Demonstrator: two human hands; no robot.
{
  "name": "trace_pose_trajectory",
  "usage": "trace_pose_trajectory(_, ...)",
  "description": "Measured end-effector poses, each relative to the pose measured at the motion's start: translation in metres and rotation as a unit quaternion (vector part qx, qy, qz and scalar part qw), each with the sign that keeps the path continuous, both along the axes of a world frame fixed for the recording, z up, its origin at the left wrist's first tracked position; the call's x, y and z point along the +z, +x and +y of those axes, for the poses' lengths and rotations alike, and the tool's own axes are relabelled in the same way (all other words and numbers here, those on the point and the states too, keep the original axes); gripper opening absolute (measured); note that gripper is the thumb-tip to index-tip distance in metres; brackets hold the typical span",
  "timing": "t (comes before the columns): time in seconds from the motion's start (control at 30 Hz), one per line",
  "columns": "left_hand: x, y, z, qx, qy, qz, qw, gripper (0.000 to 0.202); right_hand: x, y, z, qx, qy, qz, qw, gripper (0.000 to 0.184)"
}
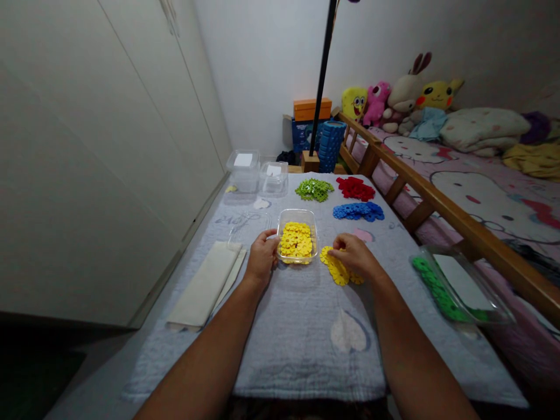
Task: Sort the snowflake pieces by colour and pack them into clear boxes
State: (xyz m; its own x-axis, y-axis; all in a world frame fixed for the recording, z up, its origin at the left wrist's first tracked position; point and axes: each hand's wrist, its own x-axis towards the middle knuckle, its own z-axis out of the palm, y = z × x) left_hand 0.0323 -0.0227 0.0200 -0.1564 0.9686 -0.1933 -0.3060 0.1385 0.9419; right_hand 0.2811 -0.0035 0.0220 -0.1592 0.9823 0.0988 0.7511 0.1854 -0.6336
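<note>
A clear plastic container (298,212) stands on the cloth in front of me, with yellow flower-shaped plastic discs (296,239) lying in it in rows. My left hand (262,256) grips the container's left wall, thumb and fingers closed on it. To the container's right lies a loose pile of yellow discs (338,274). Over this pile is my right hand (353,254), its thumb and fingertips pinched on a yellow disc at the pile's upper edge. The hand covers part of the pile. A transparent lid (251,228) seems to lie left of the container.
Piles of light-green (314,189), red (355,188) and blue discs (359,211) lie farther back. Clear containers (242,172) stand back left. A folded beige cloth (205,286) is at left, a box of green discs (455,289) at right, beside the wooden bed rail (431,204).
</note>
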Motion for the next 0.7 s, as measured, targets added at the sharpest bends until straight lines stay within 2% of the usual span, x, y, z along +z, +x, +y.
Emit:
trace_pose_trajectory(0.07,0.0,0.0,0.0,0.001,-0.001,0.004,1.0,0.041,0.002,0.0,-0.001,-0.001,-0.011,0.077,0.997,0.016)
trace_pose_trajectory(0.2,0.001,0.0,0.0,0.002,-0.009,0.008,1.0,0.042,0.009,-0.006,-0.003,-0.044,0.041,0.176,0.983,0.017)
trace_pose_trajectory(0.37,0.001,0.0,0.0,0.002,-0.01,0.002,1.0,0.042,0.015,-0.027,-0.008,-0.037,0.03,0.329,0.943,0.023)
trace_pose_trajectory(0.53,0.003,0.001,-0.001,0.002,-0.015,-0.006,1.0,0.042,0.017,-0.049,-0.01,-0.026,0.036,0.378,0.925,0.025)
trace_pose_trajectory(0.7,0.004,0.001,-0.001,0.002,-0.009,-0.003,1.0,0.041,0.017,-0.058,-0.006,-0.017,0.048,0.385,0.921,0.029)
